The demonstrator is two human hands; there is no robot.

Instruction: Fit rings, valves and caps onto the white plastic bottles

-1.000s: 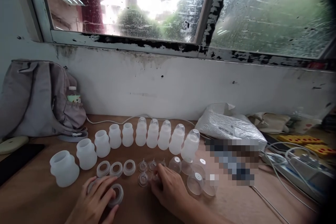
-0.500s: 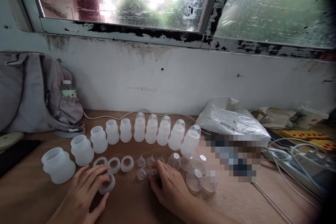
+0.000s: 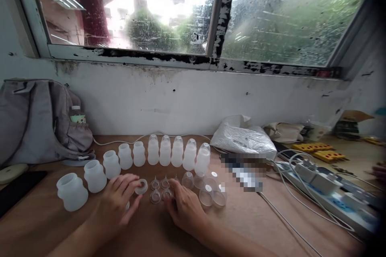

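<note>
The left hand has been shifted inward, away from the tall open bottles and closer to the right hand, and the rings are now mostly covered by it. Only one ring is left plainly in sight, at its fingertips, with a sliver of another under the thumb. The view itself has also been turned a little to the right. By this, it is judged, the loose parts are being gathered into a tighter group, rings on one side and nipples on the other.

The left fingers are spread and bent over the rings, the thumb held apart; whether any ring is pinched cannot be told. The right thumb and forefinger are set around the nearest clear nipple, and whether it is gripped or only touched cannot be told either.

The rings are whitish and translucent, with wide round holes. The nipples are clear and thin, with broad round bases; those in the back row are topped by slender points. They are laid on the brown table in front of the bottles capped with clear domes, and loose domed caps are placed just to their right.
</note>
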